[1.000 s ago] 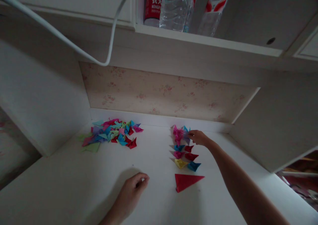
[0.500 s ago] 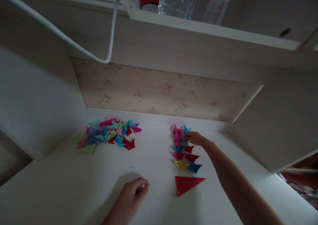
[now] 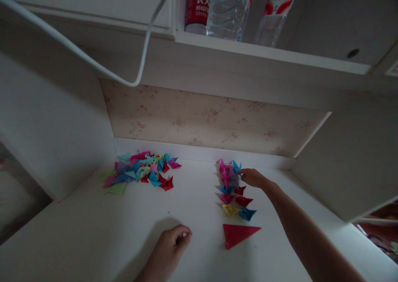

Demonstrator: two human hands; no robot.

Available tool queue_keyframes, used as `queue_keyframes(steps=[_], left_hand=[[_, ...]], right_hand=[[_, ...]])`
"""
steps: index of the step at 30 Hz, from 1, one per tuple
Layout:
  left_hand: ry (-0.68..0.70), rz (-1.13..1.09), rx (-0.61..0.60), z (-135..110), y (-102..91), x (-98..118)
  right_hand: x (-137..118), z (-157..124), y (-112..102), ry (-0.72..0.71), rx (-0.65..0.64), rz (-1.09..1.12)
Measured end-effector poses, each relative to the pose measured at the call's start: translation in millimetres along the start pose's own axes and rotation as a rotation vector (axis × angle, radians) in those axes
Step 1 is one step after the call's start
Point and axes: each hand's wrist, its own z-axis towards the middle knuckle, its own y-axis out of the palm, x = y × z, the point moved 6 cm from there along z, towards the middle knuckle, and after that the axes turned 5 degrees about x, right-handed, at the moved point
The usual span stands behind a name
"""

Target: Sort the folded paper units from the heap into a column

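On the right, small folded paper figures in two columns stand on the white desk top, among them a yellow one [image 3: 230,210], a dark blue one [image 3: 247,213] and a red one [image 3: 243,201]. My right hand [image 3: 252,177] reaches to their far end, fingertips closed at a lavender folded paper figure [image 3: 234,179] beside a light blue one [image 3: 236,166]. The fingertips partly cover what they touch. A folded red paper triangle [image 3: 240,234] lies in front of the columns. Low in the middle, my left hand [image 3: 174,242] is curled, thumb against fingers, with nothing visible in it.
A heap of many-coloured folded papers [image 3: 139,170] lies at the back left. Overhead, a shelf [image 3: 280,58] holds plastic bottles [image 3: 225,14]. A white cable-like bar [image 3: 93,62] crosses the upper left. Side panels and a flowered back wall [image 3: 202,116] enclose the desk.
The view has shifted slightly, so everything sits a little lower and further right. My right hand stays at the far figures, its fingertips moved slightly. My left hand keeps its curled pose.
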Motion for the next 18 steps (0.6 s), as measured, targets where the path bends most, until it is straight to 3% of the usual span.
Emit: queue_keyframes(steps=[5,11,15,18], left_hand=[[-0.005,-0.008,0.018,0.3,-1.0,-1.2],[0.033,0.002,0.04,-1.8,-2.5,0.4],[0.063,0.0,0.043,-4.1,-2.4,-0.1],[0.089,-0.009,0.045,-4.1,-1.2,-1.9]], right_hand=[[-4.2,-19.5,-21.3,0.037,0.089,0.036],[-36.6,-58.1,-46.8,0.01,0.231,0.114],[-65.8,-90.0,-46.0,-0.006,0.3,0.216],[-95.4,-115.2,-36.4,-0.042,0.35,0.434]])
